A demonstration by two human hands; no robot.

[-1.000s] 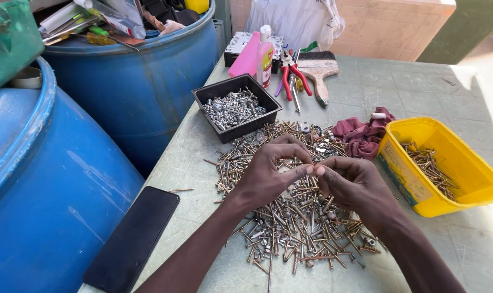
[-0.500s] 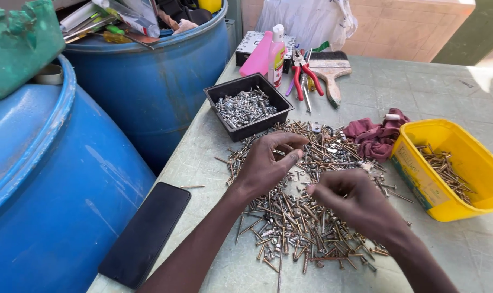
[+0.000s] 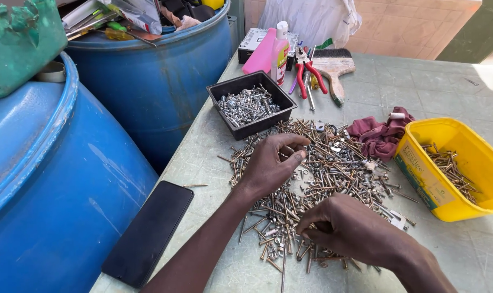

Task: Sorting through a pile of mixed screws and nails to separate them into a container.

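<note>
The left hand (image 3: 271, 165) is curled, fingertips pinched over the screw pile (image 3: 317, 179), perhaps on 1 screw; the right hand (image 3: 349, 228) is cupped on its near edge, its grip hidden. The black tray (image 3: 220, 97) lies just beyond, nearer the left hand.
</note>
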